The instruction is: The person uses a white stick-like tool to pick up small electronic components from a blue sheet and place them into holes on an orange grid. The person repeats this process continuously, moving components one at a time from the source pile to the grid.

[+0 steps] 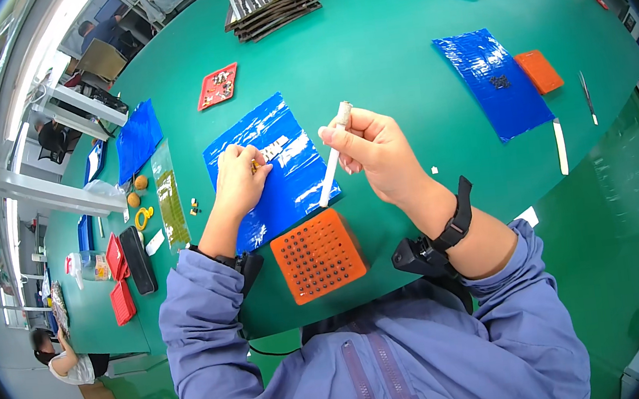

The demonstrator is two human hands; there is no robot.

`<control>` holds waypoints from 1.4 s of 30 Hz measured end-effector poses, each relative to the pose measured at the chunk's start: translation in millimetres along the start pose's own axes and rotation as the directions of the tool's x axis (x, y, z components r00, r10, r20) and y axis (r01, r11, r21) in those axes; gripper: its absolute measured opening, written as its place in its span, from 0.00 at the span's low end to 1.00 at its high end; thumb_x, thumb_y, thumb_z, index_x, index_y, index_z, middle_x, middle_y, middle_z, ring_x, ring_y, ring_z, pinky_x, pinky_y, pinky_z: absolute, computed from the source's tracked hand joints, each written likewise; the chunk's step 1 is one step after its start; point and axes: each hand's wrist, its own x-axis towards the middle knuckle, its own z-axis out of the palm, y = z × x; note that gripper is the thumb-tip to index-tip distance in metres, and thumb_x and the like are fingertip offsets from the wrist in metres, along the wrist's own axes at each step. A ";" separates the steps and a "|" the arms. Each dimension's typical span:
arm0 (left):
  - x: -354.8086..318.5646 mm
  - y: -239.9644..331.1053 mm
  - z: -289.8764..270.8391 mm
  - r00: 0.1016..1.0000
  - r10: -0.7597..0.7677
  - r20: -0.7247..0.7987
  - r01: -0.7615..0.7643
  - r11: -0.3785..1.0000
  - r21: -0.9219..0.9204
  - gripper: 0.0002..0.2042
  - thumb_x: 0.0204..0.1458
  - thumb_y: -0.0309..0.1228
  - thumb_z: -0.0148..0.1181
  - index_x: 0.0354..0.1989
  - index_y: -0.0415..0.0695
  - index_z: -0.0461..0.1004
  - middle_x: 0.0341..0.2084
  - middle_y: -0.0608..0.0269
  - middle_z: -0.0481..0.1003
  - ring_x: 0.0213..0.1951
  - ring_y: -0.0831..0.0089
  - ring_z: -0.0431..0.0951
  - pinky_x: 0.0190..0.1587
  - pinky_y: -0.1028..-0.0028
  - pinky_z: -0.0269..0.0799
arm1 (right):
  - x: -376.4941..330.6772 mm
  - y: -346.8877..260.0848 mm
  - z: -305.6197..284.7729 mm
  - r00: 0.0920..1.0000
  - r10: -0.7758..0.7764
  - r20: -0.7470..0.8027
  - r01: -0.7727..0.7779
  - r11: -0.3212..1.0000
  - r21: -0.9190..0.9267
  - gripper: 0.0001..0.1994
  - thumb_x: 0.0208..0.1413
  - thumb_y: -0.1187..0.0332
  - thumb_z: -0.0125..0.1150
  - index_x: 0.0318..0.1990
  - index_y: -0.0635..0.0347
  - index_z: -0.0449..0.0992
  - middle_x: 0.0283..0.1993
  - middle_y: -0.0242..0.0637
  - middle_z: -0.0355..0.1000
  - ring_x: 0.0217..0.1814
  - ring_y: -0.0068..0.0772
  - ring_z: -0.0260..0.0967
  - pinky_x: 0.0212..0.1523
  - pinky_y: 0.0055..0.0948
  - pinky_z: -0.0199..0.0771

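Note:
My left hand (239, 183) rests over a shiny blue sheet (268, 126), its fingertips pinched around a small yellowish piece (255, 166) that is mostly hidden. Small whitish pieces (276, 148) lie on the sheet just right of those fingers. In my right hand (377, 149) is a thin white stick (329, 177) with a pale wrapped upper end; its lower end slants down toward the sheet's right corner. Nearest to me stands an orange block (293, 283) with rows of holes, many filled with dark round-topped pins.
A red tray (218, 86) of small parts sits beyond the sheet. To the right lie another blue sheet (492, 85) with dark bits, an orange block (539, 72), tweezers (588, 98) and a white strip (561, 147). Yellow-handled scissors (144, 217) and a black case (137, 260) are left.

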 end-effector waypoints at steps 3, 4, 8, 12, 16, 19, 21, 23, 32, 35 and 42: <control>-4.6 6.6 -8.2 0.995 0.083 -0.053 -0.082 0.996 0.027 0.06 0.41 0.27 0.60 0.24 0.43 0.68 0.26 0.58 0.67 0.36 0.63 0.67 0.40 0.69 0.62 | -1.4 -1.6 1.8 1.000 -0.005 -0.001 0.005 1.000 0.009 0.06 0.50 0.69 0.58 0.25 0.59 0.69 0.20 0.23 0.62 0.18 0.11 0.55 0.20 0.12 0.55; -7.5 11.5 -14.6 0.999 0.024 -0.023 -0.026 0.995 -0.099 0.06 0.41 0.27 0.60 0.24 0.42 0.68 0.26 0.59 0.67 0.34 0.64 0.68 0.39 0.70 0.63 | -1.8 -2.0 2.1 1.000 -0.003 -0.002 0.003 1.000 0.013 0.06 0.49 0.69 0.58 0.25 0.59 0.69 0.20 0.23 0.62 0.18 0.11 0.55 0.20 0.12 0.55; -29.7 38.5 -49.6 0.993 -0.086 0.075 0.114 0.785 -0.609 0.03 0.47 0.22 0.54 0.26 0.40 0.66 0.21 0.62 0.70 0.28 0.74 0.72 0.31 0.79 0.67 | -5.8 -6.3 0.6 0.999 -0.007 0.054 0.004 0.999 0.038 0.06 0.50 0.69 0.58 0.27 0.60 0.70 0.22 0.24 0.64 0.23 0.10 0.58 0.24 0.12 0.57; -63.4 53.2 -56.9 0.985 -0.159 0.073 0.103 0.186 -0.977 0.02 0.51 0.21 0.50 0.32 0.39 0.65 0.22 0.61 0.71 0.29 0.74 0.75 0.31 0.79 0.72 | -11.9 -8.0 7.6 0.993 -0.038 0.108 0.035 0.999 0.029 0.04 0.50 0.72 0.57 0.29 0.62 0.70 0.23 0.26 0.65 0.24 0.12 0.60 0.25 0.13 0.60; -79.1 49.7 -49.3 0.972 -0.225 0.061 0.032 -0.131 -0.991 0.05 0.51 0.20 0.48 0.36 0.37 0.66 0.25 0.59 0.73 0.30 0.70 0.77 0.31 0.77 0.75 | -11.0 -5.8 6.4 0.992 -0.048 0.114 0.046 0.999 0.018 0.03 0.51 0.73 0.56 0.30 0.62 0.70 0.24 0.28 0.66 0.24 0.14 0.60 0.24 0.13 0.61; -81.2 45.5 -43.6 0.964 -0.262 0.054 0.010 -0.164 -0.986 0.07 0.50 0.19 0.48 0.37 0.36 0.68 0.25 0.58 0.73 0.30 0.69 0.77 0.30 0.77 0.76 | -8.4 -2.5 5.4 0.994 -0.051 0.092 0.050 0.999 0.014 0.02 0.51 0.74 0.55 0.30 0.63 0.70 0.25 0.29 0.66 0.23 0.14 0.60 0.24 0.14 0.61; -81.4 41.5 -43.4 0.960 -0.272 0.066 0.018 -0.174 -0.984 0.08 0.48 0.17 0.50 0.37 0.35 0.68 0.25 0.58 0.73 0.30 0.68 0.78 0.31 0.77 0.77 | -7.6 -0.1 4.5 0.995 -0.064 0.076 0.065 0.998 -0.010 0.02 0.51 0.75 0.54 0.30 0.63 0.70 0.25 0.29 0.66 0.22 0.15 0.60 0.24 0.14 0.61; -82.0 41.1 -42.3 0.954 -0.283 0.097 0.045 -0.186 -0.982 0.09 0.46 0.16 0.52 0.37 0.35 0.68 0.24 0.59 0.73 0.30 0.69 0.77 0.30 0.78 0.76 | -7.0 1.7 3.5 0.995 -0.078 0.067 0.080 0.997 -0.019 0.01 0.51 0.75 0.54 0.30 0.63 0.70 0.25 0.29 0.66 0.22 0.15 0.60 0.24 0.15 0.61; -85.5 37.7 -37.8 0.962 -0.250 0.111 0.064 -0.189 -0.980 0.16 0.37 0.12 0.58 0.36 0.37 0.67 0.26 0.62 0.71 0.30 0.75 0.73 0.36 0.77 0.70 | -5.7 5.6 -0.7 0.991 -0.114 0.070 0.116 0.993 -0.021 0.01 0.51 0.77 0.53 0.29 0.65 0.70 0.28 0.33 0.67 0.21 0.16 0.59 0.22 0.16 0.61; -85.3 37.6 -36.9 0.962 -0.251 0.109 0.060 -0.194 -0.979 0.16 0.37 0.12 0.58 0.37 0.38 0.67 0.26 0.62 0.70 0.31 0.76 0.72 0.36 0.77 0.69 | -5.0 7.9 -1.8 0.991 -0.118 0.069 0.121 0.992 -0.036 0.01 0.50 0.77 0.53 0.30 0.65 0.70 0.29 0.34 0.67 0.21 0.17 0.59 0.21 0.16 0.61; -85.4 40.8 -38.0 0.953 -0.278 0.124 0.094 -0.119 -0.988 0.14 0.37 0.13 0.55 0.34 0.41 0.65 0.25 0.67 0.64 0.27 0.77 0.66 0.28 0.82 0.63 | -4.7 7.5 -2.1 0.988 -0.132 0.082 0.136 0.990 -0.036 0.01 0.50 0.77 0.53 0.30 0.65 0.70 0.28 0.33 0.67 0.20 0.16 0.59 0.21 0.16 0.60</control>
